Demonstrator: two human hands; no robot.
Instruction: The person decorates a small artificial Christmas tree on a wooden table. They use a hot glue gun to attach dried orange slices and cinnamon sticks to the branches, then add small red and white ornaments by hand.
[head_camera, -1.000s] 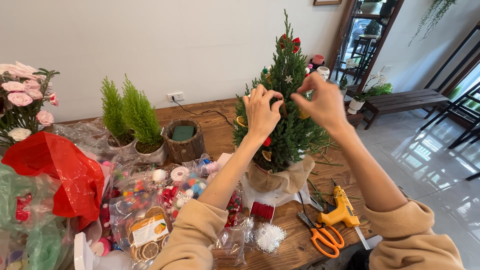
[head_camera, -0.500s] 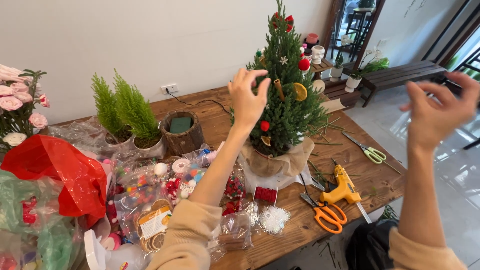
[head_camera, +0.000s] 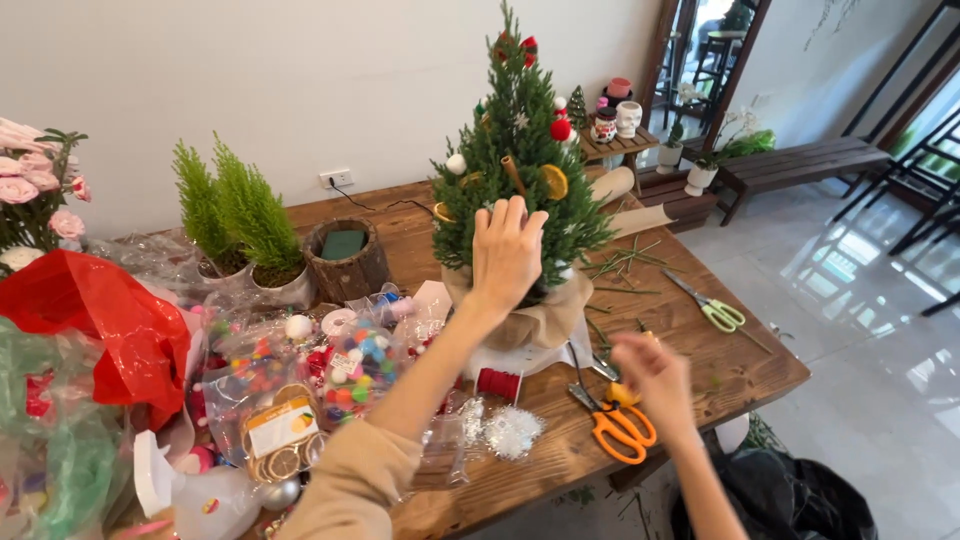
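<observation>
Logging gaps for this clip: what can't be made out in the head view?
- Left hand: its fingers press into the small tree; the back of the hand hides any grasp.
- Right hand: motion-blurred above the orange scissors; contact or grip unclear.
- Yellow tool: mostly hidden behind that hand.
- Clear bags: small contents too fine to identify.

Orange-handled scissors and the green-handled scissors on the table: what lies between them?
In the head view, between the orange-handled scissors and the green-handled scissors lies mostly bare wooden table; the right hand hovers over the near end.

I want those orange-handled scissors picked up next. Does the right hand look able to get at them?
Probably yes: the right hand hovers just above the orange-handled scissors, with nothing lying between them.
</observation>
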